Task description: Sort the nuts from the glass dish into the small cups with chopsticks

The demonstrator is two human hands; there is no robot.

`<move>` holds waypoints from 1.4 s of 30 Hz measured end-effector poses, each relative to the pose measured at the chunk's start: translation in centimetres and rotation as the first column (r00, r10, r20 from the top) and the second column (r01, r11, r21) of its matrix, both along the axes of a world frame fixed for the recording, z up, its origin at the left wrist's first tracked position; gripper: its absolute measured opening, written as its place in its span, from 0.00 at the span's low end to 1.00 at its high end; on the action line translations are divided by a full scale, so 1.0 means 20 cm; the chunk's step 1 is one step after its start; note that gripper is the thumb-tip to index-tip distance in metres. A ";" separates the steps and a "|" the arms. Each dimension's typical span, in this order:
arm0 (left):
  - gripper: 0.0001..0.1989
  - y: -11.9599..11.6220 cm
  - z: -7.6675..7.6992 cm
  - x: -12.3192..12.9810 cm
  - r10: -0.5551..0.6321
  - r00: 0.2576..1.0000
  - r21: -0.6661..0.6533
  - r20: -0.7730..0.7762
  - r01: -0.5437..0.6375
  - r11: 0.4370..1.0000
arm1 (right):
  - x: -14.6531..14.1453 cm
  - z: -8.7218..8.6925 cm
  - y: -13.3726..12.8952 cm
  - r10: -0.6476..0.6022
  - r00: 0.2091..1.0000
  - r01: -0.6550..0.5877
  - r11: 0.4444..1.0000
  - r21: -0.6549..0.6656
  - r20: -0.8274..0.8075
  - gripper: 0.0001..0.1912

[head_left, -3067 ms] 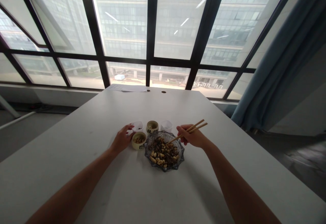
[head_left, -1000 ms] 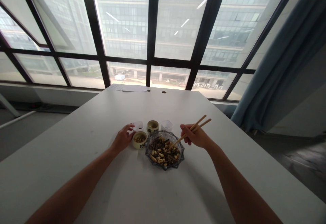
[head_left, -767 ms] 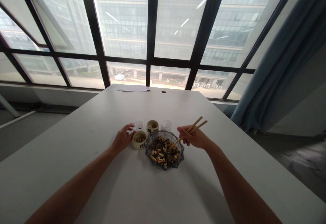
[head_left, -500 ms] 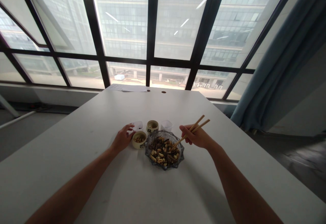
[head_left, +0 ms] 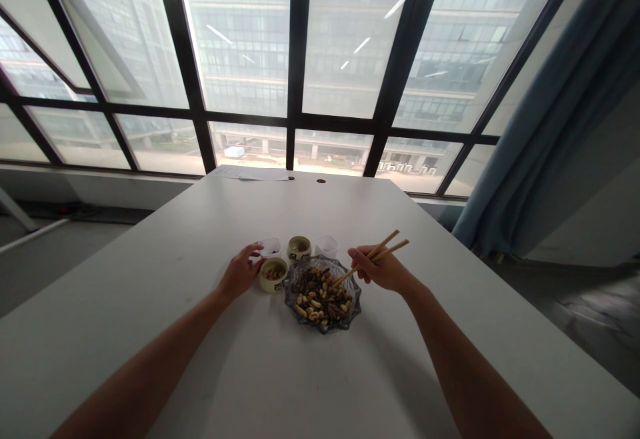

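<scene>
My right hand (head_left: 377, 267) is closed on a pair of wooden chopsticks (head_left: 389, 246), their tips among the nuts in a scalloped glass bowl (head_left: 356, 306). Peanuts and darker pieces (head_left: 320, 296) fill that bowl. At its left my left hand (head_left: 242, 270) rests with fingers apart, fingertips at the rim of a white plastic cup (head_left: 273, 246) and beside a beige cup (head_left: 271, 284) that has some pieces inside. Another beige cup (head_left: 299, 248) and a clear plastic cup (head_left: 327, 246) stand behind the glass bowl.
The white table (head_left: 300, 372) reaches to the windows. Papers (head_left: 255, 173) lie at its far edge, near two round holes. A blue curtain (head_left: 540, 112) hangs at the right.
My right hand has shifted slightly left, and the chopstick tips have moved a little up and left within the glass bowl. My left hand stays in place.
</scene>
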State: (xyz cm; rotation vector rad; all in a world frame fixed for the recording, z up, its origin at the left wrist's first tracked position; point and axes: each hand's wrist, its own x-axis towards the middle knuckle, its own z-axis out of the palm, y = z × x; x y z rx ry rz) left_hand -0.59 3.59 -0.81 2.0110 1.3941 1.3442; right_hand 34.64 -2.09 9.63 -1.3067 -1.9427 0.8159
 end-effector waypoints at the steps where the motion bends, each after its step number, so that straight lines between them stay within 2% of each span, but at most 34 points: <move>1: 0.16 0.00 0.00 0.00 0.001 1.000 0.000 0.000 -0.001 1.000 | 0.00 0.00 0.00 -0.005 1.000 0.005 1.000 -0.005 -0.009 0.30; 12: 0.16 0.01 -0.01 0.00 -0.005 1.000 -0.008 0.014 0.005 1.000 | 0.00 0.01 0.00 -0.066 0.994 0.064 0.998 -0.029 -0.092 0.33; 27: 0.16 0.00 -0.01 -0.01 0.002 1.000 -0.024 0.012 -0.002 1.000 | 0.00 0.01 0.00 -0.020 0.999 0.020 1.000 -0.003 -0.036 0.30; 36: 0.16 0.00 0.00 -0.01 -0.006 1.000 -0.028 0.009 0.007 1.000 | 0.01 -0.01 0.01 -0.033 0.999 0.033 0.999 -0.011 -0.040 0.30; 42: 0.16 0.00 0.00 -0.01 -0.007 1.000 -0.035 0.019 0.008 0.999 | 0.00 0.00 0.00 -0.074 0.990 0.070 0.997 -0.040 -0.122 0.33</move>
